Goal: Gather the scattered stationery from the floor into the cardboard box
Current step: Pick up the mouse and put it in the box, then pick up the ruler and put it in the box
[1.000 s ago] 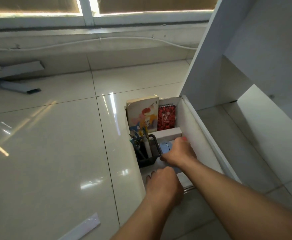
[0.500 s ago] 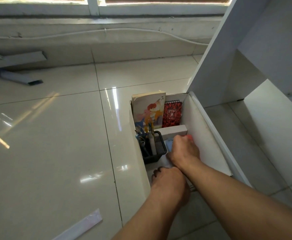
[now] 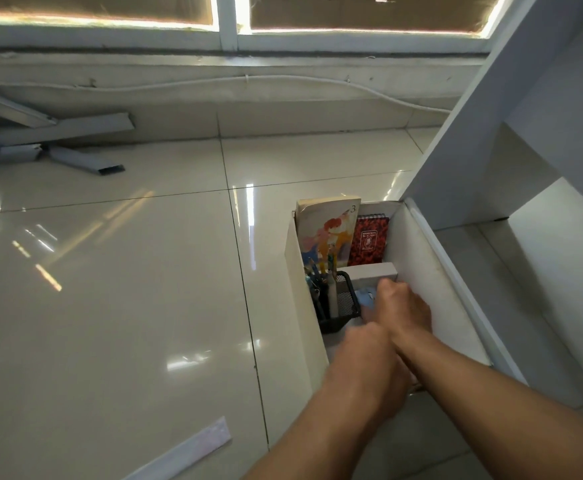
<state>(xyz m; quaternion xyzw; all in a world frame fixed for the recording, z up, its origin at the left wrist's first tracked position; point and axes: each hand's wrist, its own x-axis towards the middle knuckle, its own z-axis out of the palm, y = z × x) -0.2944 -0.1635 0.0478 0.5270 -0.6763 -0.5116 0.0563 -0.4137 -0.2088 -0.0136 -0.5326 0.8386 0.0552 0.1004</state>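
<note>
The white cardboard box (image 3: 425,271) stands open on the floor beside a white shelf unit. At its far end stand an illustrated book (image 3: 328,230) and a red spiral notebook (image 3: 368,240). A black mesh pen holder (image 3: 343,303) with several pens sits at the left wall, and a small white box (image 3: 373,271) lies in the middle. My right hand (image 3: 404,313) is down inside, fingers curled around a light blue object (image 3: 366,296). My left hand (image 3: 366,358) is blurred, just behind the right wrist, its fingers hidden. A clear ruler (image 3: 186,452) lies on the floor, near left.
Glossy cream floor tiles (image 3: 127,306) spread to the left of the box. Grey metal bars (image 3: 75,157) lie by the far wall under the window. The white shelf unit (image 3: 525,133) rises directly to the right of the box.
My left hand has moved forward from the box's near edge to beside the right wrist. The right hand has stayed over the blue object.
</note>
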